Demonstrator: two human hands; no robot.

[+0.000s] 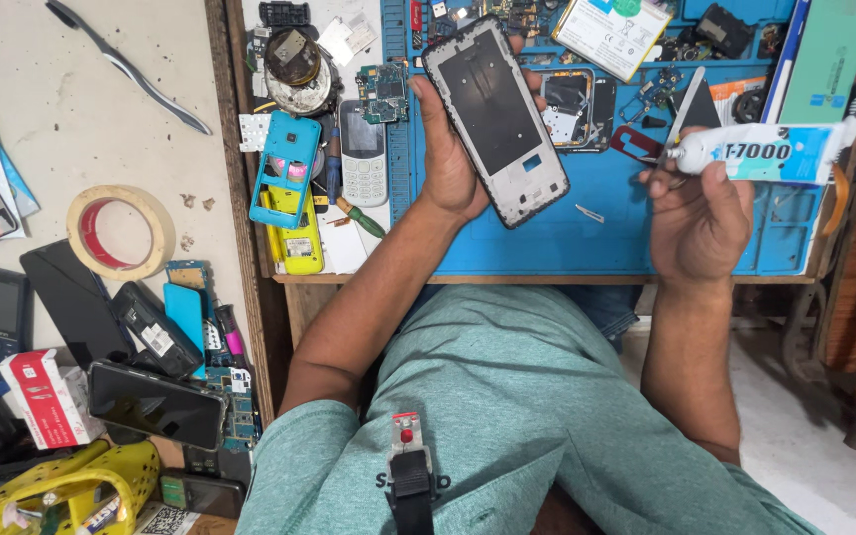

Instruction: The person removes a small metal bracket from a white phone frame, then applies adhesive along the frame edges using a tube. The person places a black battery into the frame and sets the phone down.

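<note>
Left hand (pixel 448 149): closed around the edge of a black phone frame (pixel 495 119), holding it tilted, inner side up, above the blue mat (pixel 587 238).
Right hand (pixel 697 220): fingers curled tight around a white glue tube (pixel 760 154), raised over the mat's right part.
Phone frame: left of the glue tube, well apart from it.
Mat: lies on the bench (pixel 547 279), strewn with small phone parts.
Keypad phone (pixel 363 154): just left of the mat.
Tape roll (pixel 121 233): far left of the mat.

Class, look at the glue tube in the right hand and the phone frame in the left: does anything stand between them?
Nothing visible does: only open air above the blue mat separates the glue tube from the phone frame.
</note>
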